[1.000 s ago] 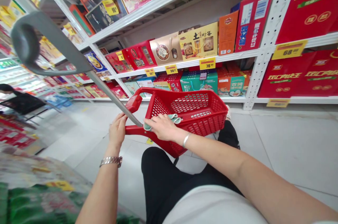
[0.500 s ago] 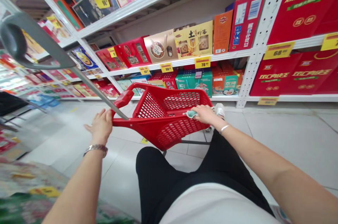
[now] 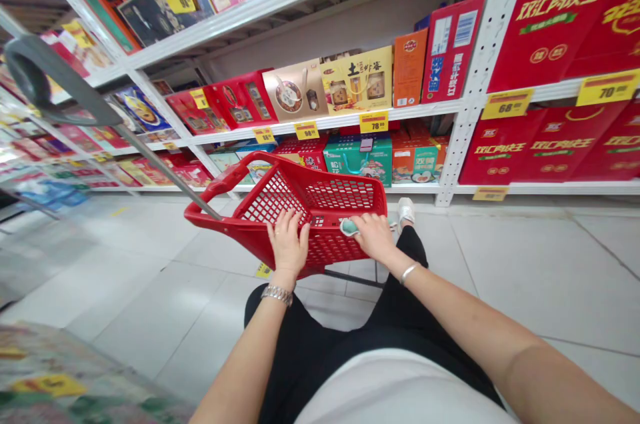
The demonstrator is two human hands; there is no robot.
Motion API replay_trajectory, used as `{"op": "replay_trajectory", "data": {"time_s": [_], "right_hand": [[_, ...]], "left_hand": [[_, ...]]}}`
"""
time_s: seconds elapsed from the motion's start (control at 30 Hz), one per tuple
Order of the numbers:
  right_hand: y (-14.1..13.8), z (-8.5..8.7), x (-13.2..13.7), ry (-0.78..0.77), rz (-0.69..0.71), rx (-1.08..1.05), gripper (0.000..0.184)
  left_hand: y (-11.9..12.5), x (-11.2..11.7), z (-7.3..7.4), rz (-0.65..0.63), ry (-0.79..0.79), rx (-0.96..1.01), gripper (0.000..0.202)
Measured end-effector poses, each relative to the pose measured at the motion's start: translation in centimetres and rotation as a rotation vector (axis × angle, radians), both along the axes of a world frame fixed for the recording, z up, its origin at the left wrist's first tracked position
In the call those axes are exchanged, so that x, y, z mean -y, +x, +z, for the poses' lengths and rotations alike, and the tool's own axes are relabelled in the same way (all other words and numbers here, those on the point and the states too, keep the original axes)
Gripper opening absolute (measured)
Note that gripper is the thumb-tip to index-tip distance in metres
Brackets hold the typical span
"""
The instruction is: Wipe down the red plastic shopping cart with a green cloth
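A red plastic shopping basket (image 3: 320, 201) on wheels stands tilted on the tiled floor in front of my knees. Its grey pull handle (image 3: 60, 94) slants up to the upper left. My left hand (image 3: 289, 244) rests on the basket's near rim, its fingers curled over the edge. My right hand (image 3: 373, 236) presses a small pale green cloth (image 3: 349, 227) against the rim's right part; only a bit of the cloth shows under the fingers. Each wrist wears a silver band.
White store shelves (image 3: 350, 119) with red, gold and green gift boxes and yellow price tags run along the far side. My black trousers and a white shoe (image 3: 405, 211) lie below the basket. Blurred packaged goods (image 3: 60, 377) sit at the lower left. Grey floor tiles (image 3: 525, 264) spread right.
My left hand left the basket's handle joint and came right onto the near rim. The right hand with the cloth slid along the rim. The basket swung round to the left.
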State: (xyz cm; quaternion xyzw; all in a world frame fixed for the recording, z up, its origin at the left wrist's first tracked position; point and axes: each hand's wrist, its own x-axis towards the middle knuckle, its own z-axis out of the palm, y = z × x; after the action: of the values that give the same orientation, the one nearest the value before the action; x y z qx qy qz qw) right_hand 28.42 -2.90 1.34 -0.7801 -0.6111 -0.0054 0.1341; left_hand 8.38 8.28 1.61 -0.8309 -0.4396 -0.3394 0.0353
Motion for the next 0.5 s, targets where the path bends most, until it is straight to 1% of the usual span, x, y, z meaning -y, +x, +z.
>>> {"op": "replay_trajectory", "data": {"time_s": [0.07, 0.13, 0.2, 0.27, 0.33, 0.4, 0.47, 0.5], "right_hand": [[-2.5, -0.4, 0.5, 0.034, -0.001, -0.017, 0.035], [-5.1, -0.6, 0.8, 0.051, 0.031, -0.028, 0.040], [-7.1, -0.5, 1.1, 0.048, 0.113, -0.031, 0.043], [-8.6, -0.2, 1.4, 0.039, 0.221, -0.043, 0.046], [-9.3, 0.0, 1.7, 0.031, 0.325, -0.063, 0.051], [-9.3, -0.1, 1.9, 0.026, 0.424, -0.079, 0.056], [-8.7, -0.4, 2.0, 0.025, 0.531, -0.086, 0.054], [-8.2, -0.7, 2.0, 0.028, 0.580, -0.088, 0.050]], "left_hand": [[1.5, 1.0, -0.6, -0.021, -0.109, -0.068, 0.043], [1.9, 1.6, -1.0, -0.015, -0.192, -0.125, 0.044], [1.3, 1.8, -1.1, 0.030, -0.239, -0.168, 0.044], [-0.1, 1.5, -1.0, 0.087, -0.268, -0.199, 0.047], [-1.8, 0.9, -0.7, 0.121, -0.294, -0.229, 0.048], [-3.6, 0.3, -0.4, 0.145, -0.320, -0.261, 0.046], [-5.0, -0.5, -0.3, 0.160, -0.345, -0.283, 0.044], [-5.6, -0.9, -0.2, 0.159, -0.357, -0.287, 0.043]]}}
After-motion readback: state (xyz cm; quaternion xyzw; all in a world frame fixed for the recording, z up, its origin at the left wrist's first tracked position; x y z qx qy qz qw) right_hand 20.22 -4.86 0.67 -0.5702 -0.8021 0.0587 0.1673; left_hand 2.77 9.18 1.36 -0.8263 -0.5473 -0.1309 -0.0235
